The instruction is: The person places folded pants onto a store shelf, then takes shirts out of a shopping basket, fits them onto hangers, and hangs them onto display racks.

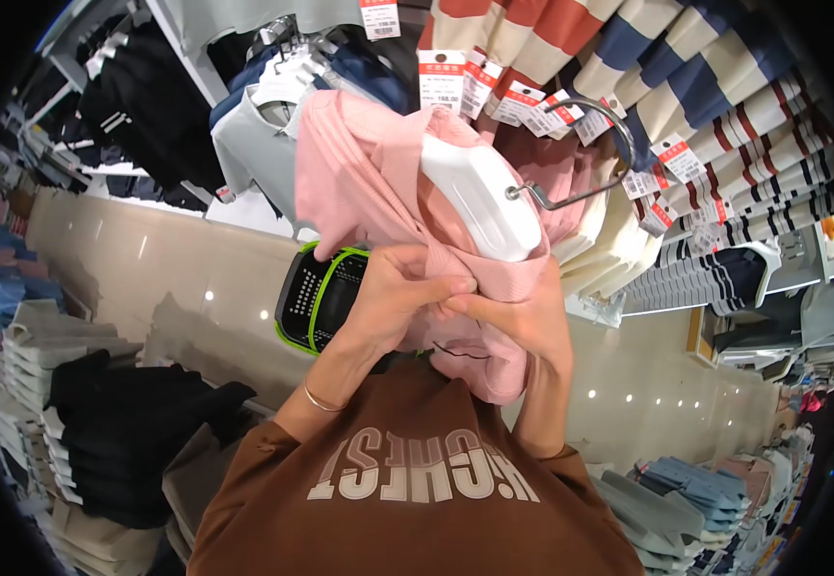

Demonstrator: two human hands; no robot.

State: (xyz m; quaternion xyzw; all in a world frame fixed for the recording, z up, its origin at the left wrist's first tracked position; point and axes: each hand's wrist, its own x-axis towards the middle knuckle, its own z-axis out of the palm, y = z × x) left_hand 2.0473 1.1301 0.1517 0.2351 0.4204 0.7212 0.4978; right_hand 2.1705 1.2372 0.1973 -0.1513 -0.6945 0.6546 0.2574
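Observation:
A pink collared knit shirt (354, 182) hangs bunched on a white plastic hanger (482, 202), which lies tilted with its metal hook (625, 144) pointing to the upper right. My left hand (402, 293) is closed on the shirt's front edge just below the collar. Opposite it, my right hand (522, 312) pinches the same edge, thumb close to the left thumb. Whether a button sits between the fingertips cannot be made out. Below the hands, the lower part of the shirt hangs in folds against my brown top.
A black shopping basket (297, 298) with green trim stands on the shiny floor at left. Striped garments (666, 58) with price tags hang at upper right, a grey polo shirt (244, 144) at upper left. Folded clothes (129, 432) are stacked at lower left, more at lower right.

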